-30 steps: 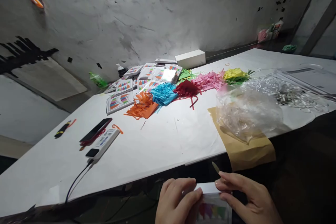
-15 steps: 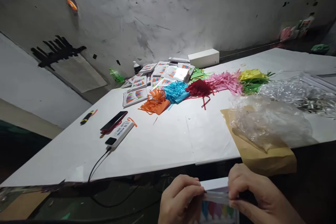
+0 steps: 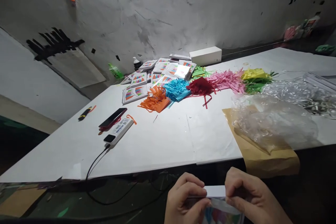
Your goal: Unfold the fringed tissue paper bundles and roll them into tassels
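Close to me, below the table's front edge, a flat packet with a coloured tassel picture is held between both hands. Clear plastic wrap shows across its top, and a white edge stands above it. My left hand has thumb and fingers closed on the packet's left side. On its right, my right hand pinches the top edge with thumb and forefinger. The lower part of the packet runs out of view.
On the white table lie similar packets in a pile, orange, blue and red tassels, pink strips, and a clear plastic bag over brown paper. A phone and power strip sit left.
My left hand has shifted slightly right, and its thumb now shows pressed on the packet. Both hands stay on the packet; the whole view has tilted a little.
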A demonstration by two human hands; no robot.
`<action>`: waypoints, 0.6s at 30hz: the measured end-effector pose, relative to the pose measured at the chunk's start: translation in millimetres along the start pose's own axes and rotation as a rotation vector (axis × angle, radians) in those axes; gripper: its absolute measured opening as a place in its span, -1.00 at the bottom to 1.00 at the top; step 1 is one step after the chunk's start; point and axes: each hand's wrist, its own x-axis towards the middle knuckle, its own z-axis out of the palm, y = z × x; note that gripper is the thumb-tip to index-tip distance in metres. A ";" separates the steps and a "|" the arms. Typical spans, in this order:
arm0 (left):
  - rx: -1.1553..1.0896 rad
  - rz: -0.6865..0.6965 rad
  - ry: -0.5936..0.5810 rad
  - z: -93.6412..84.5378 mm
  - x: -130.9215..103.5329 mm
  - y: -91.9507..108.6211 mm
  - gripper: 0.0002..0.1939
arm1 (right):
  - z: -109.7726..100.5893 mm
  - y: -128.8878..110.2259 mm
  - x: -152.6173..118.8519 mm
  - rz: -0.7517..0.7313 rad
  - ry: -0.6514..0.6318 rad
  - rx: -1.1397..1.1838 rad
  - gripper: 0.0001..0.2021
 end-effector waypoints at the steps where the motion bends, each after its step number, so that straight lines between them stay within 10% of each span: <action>1: -0.001 0.005 -0.016 0.7 -0.2 -0.8 -0.92 | -1.4 -0.1 -0.5 0.010 0.006 0.019 -0.84; 18: -0.021 0.149 -0.069 -1.5 6.2 -1.4 -0.91 | -9.2 -22.1 -0.6 -0.113 -0.070 -0.337 -0.87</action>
